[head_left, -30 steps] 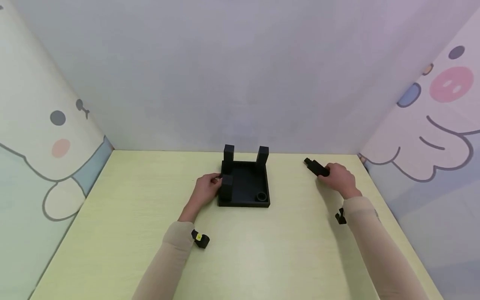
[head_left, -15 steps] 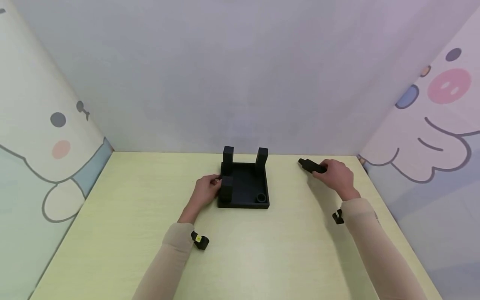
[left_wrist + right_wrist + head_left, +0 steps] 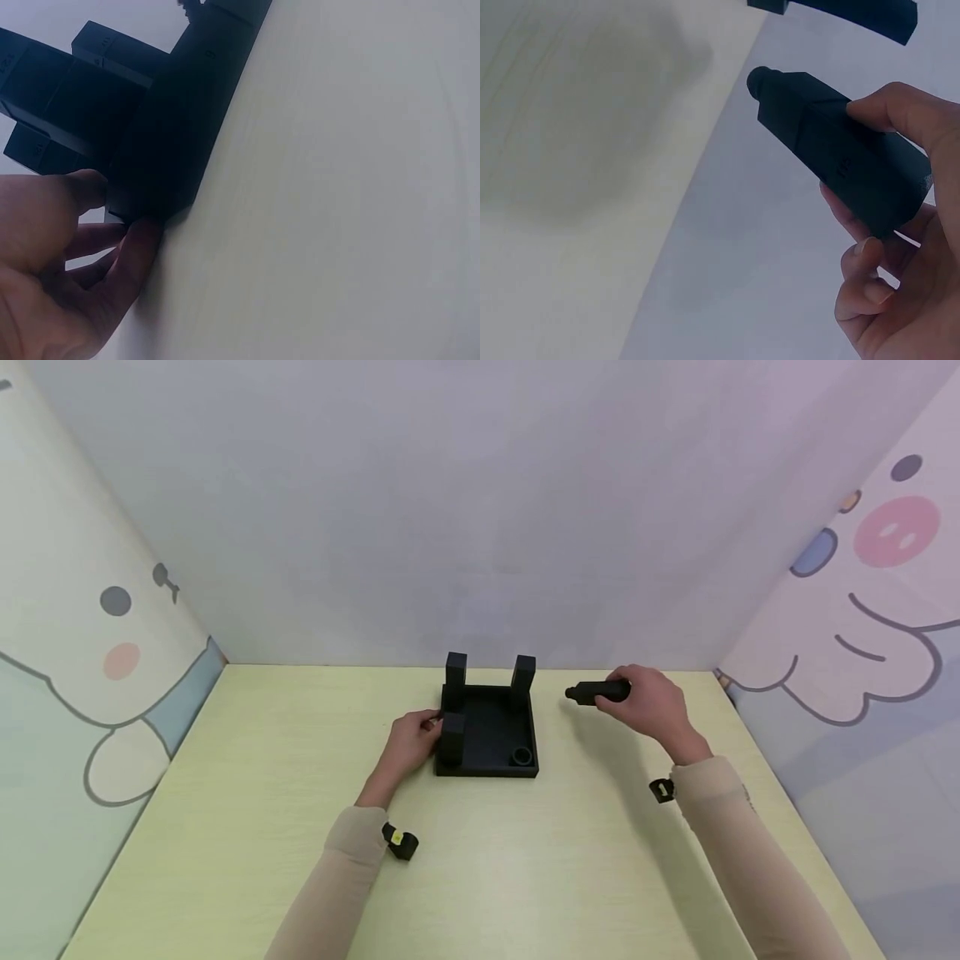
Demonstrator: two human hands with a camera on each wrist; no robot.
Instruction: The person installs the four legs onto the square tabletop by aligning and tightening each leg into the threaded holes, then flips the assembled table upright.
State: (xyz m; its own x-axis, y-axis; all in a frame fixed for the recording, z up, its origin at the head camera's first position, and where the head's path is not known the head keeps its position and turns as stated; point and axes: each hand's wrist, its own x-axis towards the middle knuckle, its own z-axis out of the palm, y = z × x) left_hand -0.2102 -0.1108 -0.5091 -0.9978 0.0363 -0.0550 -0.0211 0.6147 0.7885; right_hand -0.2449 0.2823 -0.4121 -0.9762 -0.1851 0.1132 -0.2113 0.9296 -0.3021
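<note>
A square black tabletop (image 3: 491, 727) lies upside down on the table, its raised rim facing up. Three black legs stand upright at its corners, one of them the front-left leg (image 3: 452, 739). A round socket (image 3: 522, 756) shows at the front-right corner. My left hand (image 3: 408, 745) pinches the tabletop's left edge between thumb and fingers, seen close in the left wrist view. To the right, my right hand (image 3: 652, 706) holds a loose black table leg (image 3: 840, 146) by its rear end, thumb on one side and fingers behind. The leg's rounded peg points left, toward the tabletop.
The pale yellow table (image 3: 480, 877) ends at a plain light wall (image 3: 480, 527) close behind the tabletop. Cartoon-printed panels stand on both sides. A small black wrist camera (image 3: 401, 842) sits at the left cuff and another (image 3: 662, 790) at the right cuff.
My right hand has moved left with the leg, bringing it nearer the tabletop and turning it from slanted to almost level in the head view. The left hand and tabletop stay put.
</note>
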